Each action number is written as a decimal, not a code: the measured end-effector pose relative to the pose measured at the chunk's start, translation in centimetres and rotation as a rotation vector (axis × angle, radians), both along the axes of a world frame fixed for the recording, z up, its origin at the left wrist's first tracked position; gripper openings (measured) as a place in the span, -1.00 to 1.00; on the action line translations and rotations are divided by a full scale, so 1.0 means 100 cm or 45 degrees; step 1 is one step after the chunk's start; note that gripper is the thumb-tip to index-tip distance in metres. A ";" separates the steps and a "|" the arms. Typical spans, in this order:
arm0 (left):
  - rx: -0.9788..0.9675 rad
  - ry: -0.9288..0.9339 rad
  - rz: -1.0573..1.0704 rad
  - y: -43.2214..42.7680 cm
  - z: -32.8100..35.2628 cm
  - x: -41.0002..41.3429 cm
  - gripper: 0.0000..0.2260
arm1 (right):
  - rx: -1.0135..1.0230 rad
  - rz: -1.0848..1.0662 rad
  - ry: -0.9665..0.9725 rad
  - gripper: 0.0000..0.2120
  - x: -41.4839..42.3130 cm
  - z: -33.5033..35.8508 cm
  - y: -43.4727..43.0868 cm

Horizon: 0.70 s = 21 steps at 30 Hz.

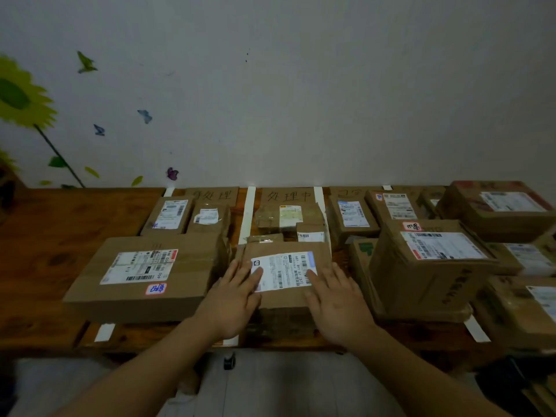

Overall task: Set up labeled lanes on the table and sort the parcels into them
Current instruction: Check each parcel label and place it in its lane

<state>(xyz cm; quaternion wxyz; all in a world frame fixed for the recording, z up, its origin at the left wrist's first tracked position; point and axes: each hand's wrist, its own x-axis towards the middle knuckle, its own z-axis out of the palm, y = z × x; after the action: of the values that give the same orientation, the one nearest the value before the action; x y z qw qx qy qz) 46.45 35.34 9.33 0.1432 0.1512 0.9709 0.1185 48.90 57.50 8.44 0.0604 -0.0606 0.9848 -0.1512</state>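
**Head view.** Sorting step, middle lane. A flat parcel [285, 300] lies on the table [45, 266] directly in front of the handwritten cardboard sign [287, 194], inside the lane bounded by white tape strips [249, 212]. The left hand [237, 293] and right hand [334, 299] rest flat on its top, fingers straight, grasping nothing. Smaller parcels lie between it and the sign. A large box [144, 272] lies left of the sign's lane. The parcel appears to be being squared into place. The next move probably calls for lifting both hands clear and choosing another parcel.
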 end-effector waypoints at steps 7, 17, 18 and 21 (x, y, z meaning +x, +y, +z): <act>0.014 0.009 0.042 -0.005 0.054 -0.019 -0.41 | 0.147 0.080 0.006 -0.45 -0.030 0.037 -0.016; 0.066 0.199 0.473 -0.193 0.099 -0.026 -0.42 | 0.157 0.396 0.164 -0.46 -0.069 0.092 -0.190; 0.080 0.187 0.523 -0.225 0.100 -0.023 -0.42 | 0.158 0.419 0.173 -0.46 -0.075 0.094 -0.218; 0.114 0.127 0.646 -0.326 0.104 -0.015 -0.41 | 0.162 0.501 0.207 -0.45 -0.091 0.101 -0.309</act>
<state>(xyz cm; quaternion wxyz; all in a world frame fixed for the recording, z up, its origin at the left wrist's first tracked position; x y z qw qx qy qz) 44.91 2.70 19.74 0.0542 -0.0853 0.9773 0.1861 39.80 26.65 18.58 0.0128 -0.2596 0.9632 -0.0688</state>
